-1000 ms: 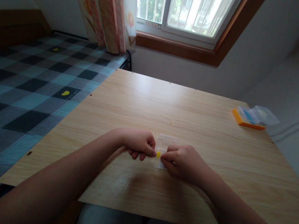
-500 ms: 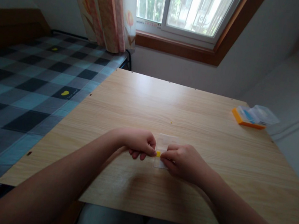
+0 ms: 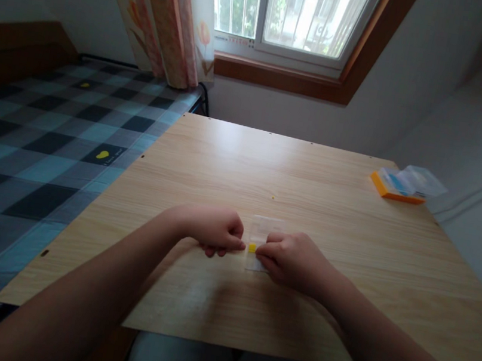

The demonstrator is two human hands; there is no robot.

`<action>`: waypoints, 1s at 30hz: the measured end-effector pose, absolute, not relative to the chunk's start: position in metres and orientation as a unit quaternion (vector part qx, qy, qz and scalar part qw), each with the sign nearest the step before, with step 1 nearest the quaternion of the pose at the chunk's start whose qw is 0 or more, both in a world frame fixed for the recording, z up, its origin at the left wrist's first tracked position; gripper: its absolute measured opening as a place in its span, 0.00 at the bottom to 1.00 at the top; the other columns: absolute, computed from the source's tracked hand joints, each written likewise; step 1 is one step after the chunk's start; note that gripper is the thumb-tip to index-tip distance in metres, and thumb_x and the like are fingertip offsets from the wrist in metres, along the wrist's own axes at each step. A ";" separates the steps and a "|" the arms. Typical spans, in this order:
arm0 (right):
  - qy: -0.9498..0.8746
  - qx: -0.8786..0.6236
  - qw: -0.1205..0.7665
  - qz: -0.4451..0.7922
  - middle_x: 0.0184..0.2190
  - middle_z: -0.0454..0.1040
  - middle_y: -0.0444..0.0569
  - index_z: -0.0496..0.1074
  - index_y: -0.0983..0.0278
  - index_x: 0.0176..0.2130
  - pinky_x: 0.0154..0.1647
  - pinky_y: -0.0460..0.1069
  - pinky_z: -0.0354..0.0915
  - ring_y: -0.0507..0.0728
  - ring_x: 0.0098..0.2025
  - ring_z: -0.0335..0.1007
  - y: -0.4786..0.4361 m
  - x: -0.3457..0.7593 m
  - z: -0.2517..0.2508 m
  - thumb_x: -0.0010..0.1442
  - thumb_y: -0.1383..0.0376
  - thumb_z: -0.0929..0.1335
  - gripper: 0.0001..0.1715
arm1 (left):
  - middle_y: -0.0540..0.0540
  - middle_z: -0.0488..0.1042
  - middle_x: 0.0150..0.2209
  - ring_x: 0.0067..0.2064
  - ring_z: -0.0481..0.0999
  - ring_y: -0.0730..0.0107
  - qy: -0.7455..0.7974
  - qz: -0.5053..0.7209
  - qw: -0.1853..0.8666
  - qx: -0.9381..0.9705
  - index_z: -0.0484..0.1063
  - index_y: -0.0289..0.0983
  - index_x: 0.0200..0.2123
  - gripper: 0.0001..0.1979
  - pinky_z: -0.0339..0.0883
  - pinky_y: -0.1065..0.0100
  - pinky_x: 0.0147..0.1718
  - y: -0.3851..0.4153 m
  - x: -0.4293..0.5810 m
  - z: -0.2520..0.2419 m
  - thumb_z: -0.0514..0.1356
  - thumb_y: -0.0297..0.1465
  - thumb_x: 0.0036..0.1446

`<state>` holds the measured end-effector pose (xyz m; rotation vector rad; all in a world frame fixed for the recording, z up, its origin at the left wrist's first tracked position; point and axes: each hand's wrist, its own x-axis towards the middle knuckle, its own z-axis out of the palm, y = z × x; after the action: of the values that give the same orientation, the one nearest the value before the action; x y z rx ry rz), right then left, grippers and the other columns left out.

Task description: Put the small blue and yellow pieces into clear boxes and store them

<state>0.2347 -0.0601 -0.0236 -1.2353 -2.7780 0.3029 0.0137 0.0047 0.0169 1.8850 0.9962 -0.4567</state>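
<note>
A clear, thin, rectangular plastic sheet or plate (image 3: 268, 223) lies flat on the wooden table in front of me. Over its left side sits a small yellow piece (image 3: 252, 247); its exact kind is too small to tell. My right hand (image 3: 290, 257) is closed, thumb and fingertips pinched at the right edge of the yellow piece and covering part of the clear plastic. Just left of the plastic is my left hand (image 3: 219, 231), fingers curled and thumb against the forefinger, a short gap from the yellow piece. Anything between its fingertips is hidden.
A tiny yellow bit (image 3: 273, 197) lies beyond the plastic. At the table's far right stands an orange box (image 3: 397, 195) with a raised clear lid and blue contents. The wooden table (image 3: 206, 169) adjoins a checked bed (image 3: 43, 169) on the left. A window is ahead.
My left hand has drawn a little to the left, away from the yellow piece. My right hand keeps its pinch beside it. The view has shifted slightly.
</note>
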 end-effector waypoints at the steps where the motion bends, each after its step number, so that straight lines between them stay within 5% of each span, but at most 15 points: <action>1: -0.909 -0.403 0.041 0.098 0.30 0.76 0.46 0.78 0.64 0.30 0.28 0.49 0.45 0.49 0.26 0.60 -0.060 0.234 -0.023 0.65 0.68 0.66 0.14 | 0.47 0.76 0.24 0.24 0.75 0.68 0.406 -0.179 0.417 0.793 0.70 0.37 0.26 0.15 0.65 0.69 0.24 0.000 0.013 0.024 0.56 0.39 0.63; 4: -0.910 -0.400 0.037 0.102 0.29 0.77 0.46 0.77 0.64 0.29 0.28 0.49 0.46 0.50 0.27 0.61 -0.060 0.232 -0.022 0.65 0.69 0.66 0.15 | 0.44 0.80 0.31 0.32 0.78 0.61 0.394 -0.119 0.226 0.883 0.77 0.38 0.31 0.12 0.69 0.63 0.34 -0.024 0.019 0.039 0.56 0.34 0.62; 7: -0.904 -0.411 0.027 0.116 0.30 0.77 0.47 0.78 0.65 0.30 0.29 0.48 0.49 0.51 0.28 0.63 -0.061 0.230 -0.020 0.65 0.69 0.66 0.14 | 0.40 0.81 0.37 0.37 0.80 0.56 0.413 -0.146 0.146 0.887 0.80 0.37 0.37 0.13 0.72 0.60 0.39 -0.054 0.036 0.038 0.54 0.25 0.62; 13: -0.890 -0.434 0.019 0.139 0.32 0.78 0.48 0.77 0.66 0.30 0.30 0.48 0.52 0.52 0.30 0.67 -0.065 0.228 -0.020 0.65 0.71 0.66 0.13 | 0.36 0.79 0.44 0.42 0.81 0.57 0.455 -0.206 0.122 0.857 0.74 0.33 0.53 0.21 0.76 0.61 0.40 -0.088 0.057 0.022 0.51 0.17 0.62; 30: -0.876 -0.474 -0.002 0.095 0.33 0.80 0.49 0.77 0.62 0.34 0.26 0.50 0.49 0.55 0.29 0.72 -0.071 0.226 -0.020 0.68 0.67 0.65 0.13 | 0.36 0.76 0.43 0.41 0.78 0.57 0.432 -0.210 0.036 0.876 0.74 0.30 0.52 0.17 0.76 0.62 0.36 -0.081 0.060 0.008 0.52 0.19 0.64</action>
<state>0.2264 -0.0708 -0.0204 -1.4903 -2.7545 0.2992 0.0599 -0.0807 0.0082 2.6923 1.3266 -0.6458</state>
